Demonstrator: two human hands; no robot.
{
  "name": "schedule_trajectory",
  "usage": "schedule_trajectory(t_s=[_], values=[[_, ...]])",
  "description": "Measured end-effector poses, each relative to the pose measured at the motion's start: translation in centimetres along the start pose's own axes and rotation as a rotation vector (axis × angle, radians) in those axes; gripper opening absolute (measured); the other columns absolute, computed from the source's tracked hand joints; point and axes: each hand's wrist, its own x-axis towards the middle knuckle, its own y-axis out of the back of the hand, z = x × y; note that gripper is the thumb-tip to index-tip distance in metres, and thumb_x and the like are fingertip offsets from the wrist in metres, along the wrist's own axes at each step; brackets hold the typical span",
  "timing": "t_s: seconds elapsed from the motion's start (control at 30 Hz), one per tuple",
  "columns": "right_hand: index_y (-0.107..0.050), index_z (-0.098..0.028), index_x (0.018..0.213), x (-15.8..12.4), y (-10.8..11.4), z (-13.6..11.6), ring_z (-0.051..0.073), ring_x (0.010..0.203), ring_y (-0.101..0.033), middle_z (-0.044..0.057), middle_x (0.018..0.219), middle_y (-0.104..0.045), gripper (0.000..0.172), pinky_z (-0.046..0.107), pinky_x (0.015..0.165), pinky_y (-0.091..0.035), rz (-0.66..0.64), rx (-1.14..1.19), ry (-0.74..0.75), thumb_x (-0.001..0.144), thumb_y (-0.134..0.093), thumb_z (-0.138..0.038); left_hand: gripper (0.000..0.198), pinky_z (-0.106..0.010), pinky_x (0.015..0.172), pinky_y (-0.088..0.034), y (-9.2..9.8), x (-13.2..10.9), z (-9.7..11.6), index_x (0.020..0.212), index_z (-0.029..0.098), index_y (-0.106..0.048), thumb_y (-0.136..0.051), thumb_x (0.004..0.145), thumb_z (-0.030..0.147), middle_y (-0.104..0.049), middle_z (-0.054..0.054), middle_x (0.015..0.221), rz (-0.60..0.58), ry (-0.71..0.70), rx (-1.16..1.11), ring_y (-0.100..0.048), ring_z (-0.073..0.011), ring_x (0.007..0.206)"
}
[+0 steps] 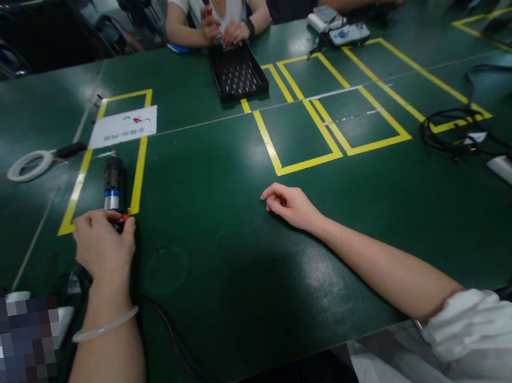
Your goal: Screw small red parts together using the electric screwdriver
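Left hand [103,243] gripping electric screwdriver [112,182], right hand [292,205] relaxed

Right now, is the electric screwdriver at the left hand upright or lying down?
Lying down: the electric screwdriver stretches along the green table, its nose pointing away from the left hand.

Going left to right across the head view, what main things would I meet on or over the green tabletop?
White ring-shaped coil, left hand on the blue-banded tool, right hand, coiled black cable.
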Motion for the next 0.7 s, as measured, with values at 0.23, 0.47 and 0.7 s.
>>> schedule_trajectory(t_s=[0.23, 0.47, 0.7], values=[[-0.064, -0.018, 0.097, 0.07, -0.02, -0.08, 0.011, 0.064, -0.057, -0.001, 0.075, -0.066, 0.015, 0.023, 0.065, -0.042, -0.007, -0.011, 0.002, 0.088, -0.052, -0.018, 0.037, -0.054, 0.09, -0.049, -0.13, -0.09, -0.04, 0.109, 0.021, -0.055, -0.057, 0.086, 0.05, -0.046, -0.012, 0.125, -0.002, -0.024, 0.027, -0.049, -0.0338, 0.116], [-0.065, -0.017, 0.096, 0.08, 0.05, 0.01, 0.011, 0.063, -0.057, -0.001, 0.074, -0.066, 0.015, 0.023, 0.064, -0.041, -0.002, -0.022, 0.01, 0.088, -0.052, -0.019, 0.038, -0.052, 0.091, -0.048, 0.12, -0.1, 0.16, 0.109, 0.02, -0.055, -0.058, 0.085, 0.049, -0.045, -0.012, 0.127, -0.02, -0.011, 0.023, -0.049, -0.0335, 0.117], [-0.065, -0.018, 0.095, 0.07, 0.05, -0.11, 0.011, 0.064, -0.058, -0.001, 0.074, -0.066, 0.015, 0.023, 0.064, -0.041, -0.005, -0.023, 0.014, 0.089, -0.052, -0.018, 0.035, -0.054, 0.089, -0.048, 0.37, -0.16, 0.73, 0.105, 0.019, -0.059, -0.061, 0.084, 0.046, -0.048, -0.013, 0.125, -0.014, 0.01, 0.004, -0.049, -0.0357, 0.116]])
